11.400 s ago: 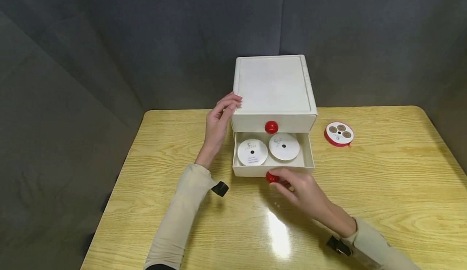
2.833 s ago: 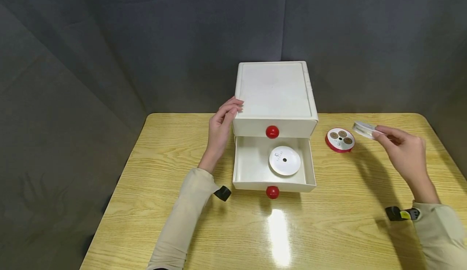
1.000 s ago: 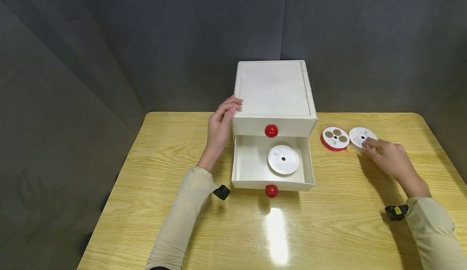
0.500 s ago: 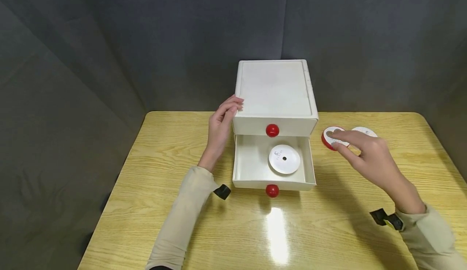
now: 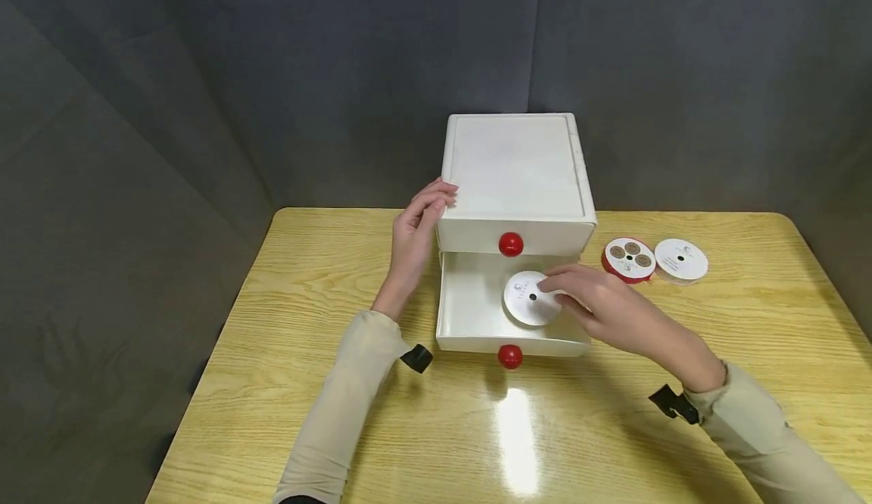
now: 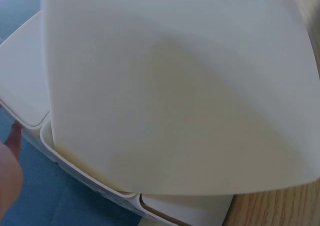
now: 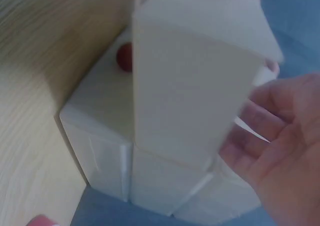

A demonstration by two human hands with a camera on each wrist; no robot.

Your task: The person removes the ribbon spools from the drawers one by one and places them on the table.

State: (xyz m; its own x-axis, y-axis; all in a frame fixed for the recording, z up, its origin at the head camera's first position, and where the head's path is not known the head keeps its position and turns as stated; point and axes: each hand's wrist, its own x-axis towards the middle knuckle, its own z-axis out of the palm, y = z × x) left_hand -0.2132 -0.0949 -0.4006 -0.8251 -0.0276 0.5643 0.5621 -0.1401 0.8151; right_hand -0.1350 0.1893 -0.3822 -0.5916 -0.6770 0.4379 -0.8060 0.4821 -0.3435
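White spool [image 5: 521, 307] in lower drawer [image 5: 470, 300] could slip if right hand [image 5: 616, 307], can't tell if gripping, catches it off-centre; left hand [image 5: 415, 235] unclamped on cabinet [image 5: 514, 163]

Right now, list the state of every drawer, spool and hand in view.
Top drawer: shut
Middle drawer: pulled open
Bottom drawer: looks shut
White spool inside: lying flat
Red-edged spool: flat on table
White spool beside it: flat on table
Left hand: fingertips on cabinet
Right hand: over drawer's spool, grip unclear
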